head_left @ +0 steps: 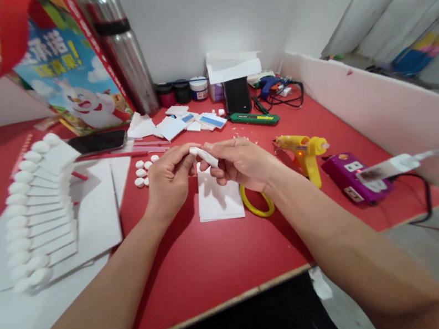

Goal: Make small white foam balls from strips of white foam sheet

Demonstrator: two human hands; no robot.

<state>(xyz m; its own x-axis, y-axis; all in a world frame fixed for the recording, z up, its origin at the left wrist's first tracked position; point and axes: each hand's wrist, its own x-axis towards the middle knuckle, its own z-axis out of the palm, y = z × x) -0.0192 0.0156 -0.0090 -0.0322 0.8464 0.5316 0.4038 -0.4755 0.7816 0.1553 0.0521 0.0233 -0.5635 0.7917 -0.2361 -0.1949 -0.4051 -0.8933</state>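
Observation:
Between both hands, above the red table, is a small white piece [203,156], long and slightly bent, that looks like paper or soft clay. My left hand [169,181] pinches its left end with thumb and forefinger. The fingers of my right hand [242,163] are closed on its right end. Below them lies a stack of white paper sheets [219,201], partly in shadow. Several white rounded pellets [141,173] sit left of the sheets, close to my left hand. A yellow ring [268,209] lies by my right wrist.
To the left, a curved row of white card strips with round white ends [21,214] stands on white board [96,207]. A yellow glue gun [305,153], purple power box [354,178] and green cutter [254,119] are rightward. Behind stand a steel flask [129,61] and phone [98,142].

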